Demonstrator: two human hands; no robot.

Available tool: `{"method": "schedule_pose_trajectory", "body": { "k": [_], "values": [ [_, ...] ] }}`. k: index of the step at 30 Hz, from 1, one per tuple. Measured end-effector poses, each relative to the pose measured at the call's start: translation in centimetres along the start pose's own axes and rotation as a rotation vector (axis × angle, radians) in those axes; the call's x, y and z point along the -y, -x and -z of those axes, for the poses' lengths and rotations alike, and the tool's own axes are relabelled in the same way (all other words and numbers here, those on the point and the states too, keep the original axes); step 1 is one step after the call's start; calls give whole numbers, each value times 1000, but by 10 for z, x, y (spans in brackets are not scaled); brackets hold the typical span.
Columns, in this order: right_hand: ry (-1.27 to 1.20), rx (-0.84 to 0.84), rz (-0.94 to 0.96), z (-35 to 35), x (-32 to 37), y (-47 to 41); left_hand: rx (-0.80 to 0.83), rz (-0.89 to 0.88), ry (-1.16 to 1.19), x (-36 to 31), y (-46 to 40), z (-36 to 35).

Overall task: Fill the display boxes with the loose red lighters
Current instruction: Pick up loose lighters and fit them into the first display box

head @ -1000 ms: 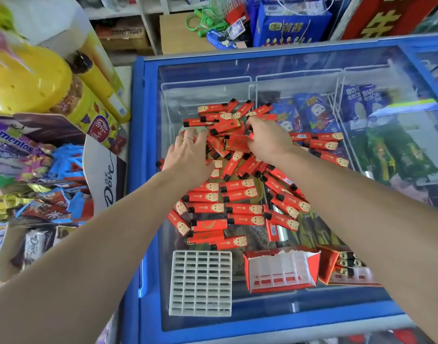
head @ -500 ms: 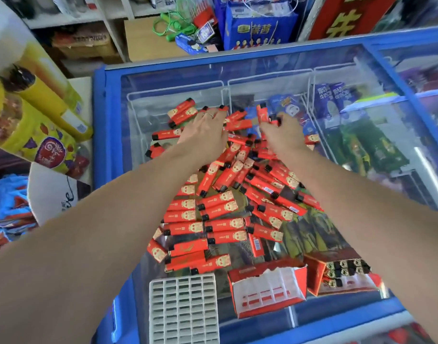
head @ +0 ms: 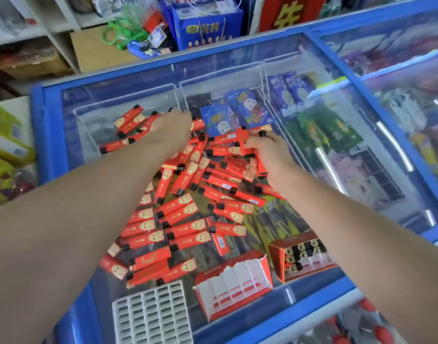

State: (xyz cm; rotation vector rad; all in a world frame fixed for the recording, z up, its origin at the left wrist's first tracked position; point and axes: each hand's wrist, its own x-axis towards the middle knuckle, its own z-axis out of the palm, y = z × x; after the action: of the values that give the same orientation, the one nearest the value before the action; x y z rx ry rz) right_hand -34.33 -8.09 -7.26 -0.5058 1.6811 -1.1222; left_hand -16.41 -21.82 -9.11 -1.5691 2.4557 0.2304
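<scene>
**Hands pushed to the far edge of the pile, boxes not filled yet**

Shop counter: blue-framed freezer lid [head: 49,135] w/ glass top, shelves and bags behind. The loose red lighters [head: 188,219] lie scattered over the glass, from the near-left up to the far middle.

Vs a sec ago, both my arms have stretched further away from me. Left hand [head: 172,129] now lies over the far-left lighters, fingers hidden by the wrist angle, so I can't tell if it's flat or curled. Right hand [head: 265,155] has curled its fingers and thumb round a small bunch of lighters at the far right of the pile (earlier it just rested on top).

So I read this as gathering, not loading. The empty display box [head: 234,281] sits near me w/ its slots bare; the second box [head: 302,256] beside it holds a few. White grid tray [head: 151,316] at near-left is untouched. Next I'd carry the right-hand bunch back to the empty box.
</scene>
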Motion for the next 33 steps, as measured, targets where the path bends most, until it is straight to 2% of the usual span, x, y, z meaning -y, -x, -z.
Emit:
{"method": "schedule_pose_trajectory", "body": {
  "k": [3, 5, 8, 11, 20, 23, 27, 33],
  "values": [
    [-62, -14, -1, 6, 3, 6, -33, -29, -69, -5, 10, 6],
    [-101, -49, 13, 10, 3, 9, -59, 5, 27, -9, 20, 10],
    [-180, -95, 43, 15, 8, 19, -105, 16, 288, -19, 43, 22],
    [-280, -91, 22, 23, 16, 33, -72, 34, 632, -41, 76, 39],
    [-247, 156, 46, 75, 18, 103, 117, 46, 1338, -140, 182, 56],
    [-220, 204, 81, 97, 11, 123, 125, 9, 1307, -164, 205, 51],
    [-101, 233, 137, 126, -1, 141, 109, 60, 1230, -186, 225, 42],
    [62, 251, 202, 165, -13, 152, 100, 82, 1281, -216, 252, 29]
  ]
}}
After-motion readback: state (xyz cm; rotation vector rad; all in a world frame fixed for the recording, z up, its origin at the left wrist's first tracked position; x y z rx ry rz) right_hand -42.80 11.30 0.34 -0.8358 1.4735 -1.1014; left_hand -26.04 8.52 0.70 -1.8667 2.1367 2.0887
